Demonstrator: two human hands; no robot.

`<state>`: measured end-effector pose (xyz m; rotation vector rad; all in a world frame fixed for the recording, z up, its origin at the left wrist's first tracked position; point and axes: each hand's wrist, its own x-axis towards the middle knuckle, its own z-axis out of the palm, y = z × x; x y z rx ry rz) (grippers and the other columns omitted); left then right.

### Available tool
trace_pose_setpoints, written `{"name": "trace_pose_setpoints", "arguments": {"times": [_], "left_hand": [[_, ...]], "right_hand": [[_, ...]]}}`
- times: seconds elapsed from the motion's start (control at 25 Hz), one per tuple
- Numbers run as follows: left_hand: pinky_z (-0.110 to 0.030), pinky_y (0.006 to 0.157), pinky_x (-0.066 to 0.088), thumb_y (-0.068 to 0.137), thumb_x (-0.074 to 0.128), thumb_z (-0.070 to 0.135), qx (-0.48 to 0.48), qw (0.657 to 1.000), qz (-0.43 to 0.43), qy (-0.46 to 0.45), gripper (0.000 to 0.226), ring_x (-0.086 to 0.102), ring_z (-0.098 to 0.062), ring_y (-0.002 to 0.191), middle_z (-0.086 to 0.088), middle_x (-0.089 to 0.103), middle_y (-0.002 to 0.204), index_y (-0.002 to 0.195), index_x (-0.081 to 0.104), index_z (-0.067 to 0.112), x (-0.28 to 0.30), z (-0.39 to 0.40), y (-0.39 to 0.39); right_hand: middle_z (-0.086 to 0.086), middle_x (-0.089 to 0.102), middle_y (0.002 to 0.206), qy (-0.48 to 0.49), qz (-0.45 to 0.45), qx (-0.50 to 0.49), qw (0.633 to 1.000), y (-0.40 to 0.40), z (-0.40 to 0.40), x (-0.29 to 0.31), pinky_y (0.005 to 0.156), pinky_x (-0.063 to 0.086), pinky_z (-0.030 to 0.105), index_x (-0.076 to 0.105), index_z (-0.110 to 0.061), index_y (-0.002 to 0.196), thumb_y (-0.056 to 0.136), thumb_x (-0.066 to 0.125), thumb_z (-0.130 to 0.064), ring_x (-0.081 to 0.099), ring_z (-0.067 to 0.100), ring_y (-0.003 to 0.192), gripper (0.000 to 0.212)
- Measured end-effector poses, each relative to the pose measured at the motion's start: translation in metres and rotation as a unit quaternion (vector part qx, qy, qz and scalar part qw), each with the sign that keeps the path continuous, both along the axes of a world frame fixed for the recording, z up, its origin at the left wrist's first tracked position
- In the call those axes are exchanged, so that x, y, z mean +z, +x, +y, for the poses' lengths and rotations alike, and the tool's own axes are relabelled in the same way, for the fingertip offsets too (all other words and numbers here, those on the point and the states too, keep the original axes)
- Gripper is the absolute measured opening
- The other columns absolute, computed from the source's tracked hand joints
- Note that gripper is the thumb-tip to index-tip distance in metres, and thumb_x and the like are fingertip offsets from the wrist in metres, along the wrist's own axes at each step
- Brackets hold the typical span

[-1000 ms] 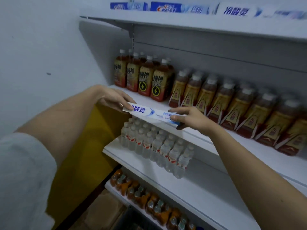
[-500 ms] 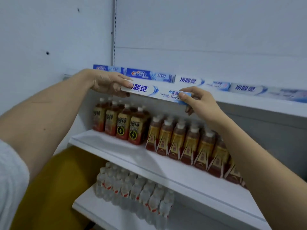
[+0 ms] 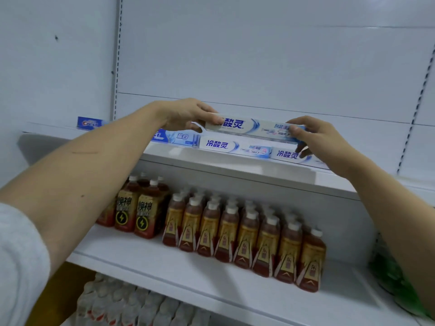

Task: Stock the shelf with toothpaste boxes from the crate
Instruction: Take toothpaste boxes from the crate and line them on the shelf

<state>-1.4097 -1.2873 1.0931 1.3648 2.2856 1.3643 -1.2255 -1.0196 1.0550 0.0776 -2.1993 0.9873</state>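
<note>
A white and blue toothpaste box [image 3: 251,128] is held level between both hands, just above the row of boxes on the top shelf [image 3: 235,164]. My left hand [image 3: 186,115] grips its left end and my right hand [image 3: 313,136] grips its right end. Directly under it lie two similar white boxes [image 3: 233,147], end to end along the shelf's front. To their left lies a blue box [image 3: 175,137], and a blue Crest box [image 3: 90,123] sits at the far left. The crate is out of view.
The shelf below holds dark energy-drink bottles [image 3: 136,210] on the left and rows of amber tea bottles [image 3: 247,234]. Clear water bottles [image 3: 131,304] stand on the lowest shelf in view. Green packaging [image 3: 395,283] shows at the right edge. A white back panel rises behind the top shelf.
Both hands have lifted the toothpaste box from the level of the middle shelf up to the top shelf, over the boxes lying there. My view has tilted upward with it.
</note>
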Motion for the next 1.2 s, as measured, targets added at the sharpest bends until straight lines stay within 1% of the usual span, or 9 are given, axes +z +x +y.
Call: {"name": "trace_pose_setpoints", "arguments": {"times": [0.08,0.2,0.32,0.56,0.68,0.76,1.0,1.08,1.2], "left_hand": [[-0.026,0.085,0.046,0.081,0.073,0.034,-0.014,0.999,0.025,-0.03,0.043,0.06,-0.013,0.1,-0.009,0.068,0.12,0.117,0.069,0.01,0.006,0.027,0.006],[-0.021,0.078,0.05,0.082,0.073,0.032,-0.039,0.994,0.051,-0.087,0.04,0.065,-0.011,0.096,-0.004,0.072,0.113,0.115,0.07,0.01,0.005,0.066,0.015],[-0.018,0.076,0.051,0.083,0.075,0.028,-0.054,0.991,0.06,-0.107,0.036,0.066,-0.014,0.095,-0.007,0.072,0.113,0.112,0.072,0.008,-0.005,0.103,0.016],[-0.028,0.085,0.057,0.08,0.08,0.022,-0.036,0.993,0.063,-0.093,0.036,0.071,-0.023,0.096,-0.012,0.073,0.108,0.109,0.072,0.005,-0.024,0.16,0.02],[-0.024,0.071,0.054,0.077,0.082,0.027,-0.006,0.993,0.086,-0.083,0.036,0.067,-0.016,0.075,-0.009,0.074,0.101,0.105,0.073,0.006,-0.029,0.179,0.026],[-0.022,0.065,0.049,0.077,0.082,0.03,0.02,0.992,0.101,-0.077,0.039,0.062,-0.013,0.068,-0.007,0.072,0.097,0.104,0.072,0.005,-0.032,0.189,0.03],[-0.024,0.067,0.047,0.074,0.084,0.034,0.053,0.988,0.107,-0.093,0.049,0.06,-0.016,0.075,-0.008,0.068,0.106,0.111,0.066,0.008,-0.034,0.195,0.036],[-0.023,0.067,0.047,0.076,0.083,0.032,0.054,0.989,0.101,-0.089,0.052,0.058,-0.015,0.078,-0.005,0.064,0.105,0.117,0.062,0.008,-0.035,0.193,0.041],[-0.026,0.076,0.048,0.077,0.082,0.031,0.055,0.99,0.095,-0.088,0.057,0.057,-0.016,0.082,-0.005,0.06,0.105,0.124,0.059,0.009,-0.039,0.19,0.045]], "right_hand": [[0.008,0.064,0.093,0.002,-0.021,-0.024,0.999,0.011,0.021,0.003,0.061,0.051,0.034,0.063,-0.02,0.11,0.099,0.054,-0.025,0.056,0.021,0.066,0.015],[0.008,0.065,0.098,0.01,-0.073,-0.067,0.995,0.029,0.051,0.003,0.066,0.051,0.037,0.063,-0.018,0.114,0.1,0.053,-0.025,0.057,0.024,0.071,0.018],[0.01,0.064,0.097,0.034,-0.121,-0.104,0.987,0.044,0.078,-0.001,0.063,0.048,0.034,0.065,-0.02,0.11,0.099,0.055,-0.026,0.053,0.023,0.07,0.016],[0.004,0.066,0.109,0.045,-0.147,-0.151,0.977,0.048,0.118,-0.008,0.067,0.046,0.03,0.062,-0.023,0.114,0.099,0.053,-0.023,0.051,0.021,0.074,0.018],[0.005,0.063,0.114,0.052,-0.135,-0.183,0.972,0.039,0.13,-0.014,0.061,0.043,0.026,0.06,-0.02,0.119,0.099,0.05,-0.02,0.049,0.018,0.067,0.022],[0.008,0.06,0.118,0.069,-0.126,-0.213,0.966,0.032,0.136,-0.017,0.067,0.045,0.029,0.059,-0.019,0.121,0.098,0.051,-0.02,0.052,0.02,0.07,0.025],[0.009,0.055,0.126,0.115,-0.158,-0.239,0.951,0.029,0.141,-0.016,0.089,0.04,0.031,0.058,-0.021,0.125,0.096,0.056,-0.026,0.056,0.024,0.102,0.03],[0.009,0.056,0.126,0.123,-0.174,-0.244,0.946,0.03,0.139,-0.015,0.089,0.038,0.03,0.058,-0.021,0.125,0.096,0.055,-0.025,0.053,0.023,0.103,0.03],[0.007,0.061,0.114,0.117,-0.193,-0.249,0.942,0.029,0.133,-0.014,0.082,0.039,0.03,0.056,-0.019,0.125,0.097,0.052,-0.022,0.055,0.023,0.096,0.029]]}}
